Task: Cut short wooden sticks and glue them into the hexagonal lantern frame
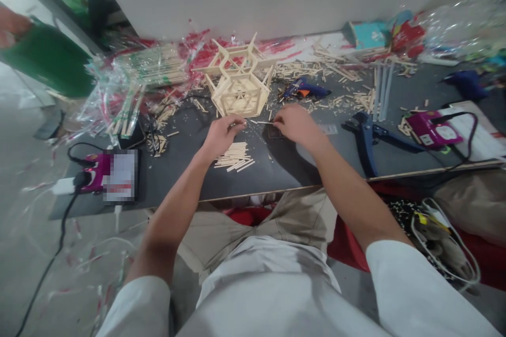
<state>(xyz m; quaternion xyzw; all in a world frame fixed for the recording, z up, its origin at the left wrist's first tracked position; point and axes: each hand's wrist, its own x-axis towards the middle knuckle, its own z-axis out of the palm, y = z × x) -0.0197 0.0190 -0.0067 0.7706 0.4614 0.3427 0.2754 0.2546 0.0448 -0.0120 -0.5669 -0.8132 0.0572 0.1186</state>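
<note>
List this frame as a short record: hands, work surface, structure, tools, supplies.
Left hand: fingertips close together; contents unclear
Right hand: pinching a thin stick, its free end toward the left hand
Surface: dark table
Structure: pale open stick frame, beyond the hands
Nearest supplies: short stick pile, by the left hand
Tools: blue glue gun; blue-handled cutter
Right side: translucent rods, purple power strip
</note>
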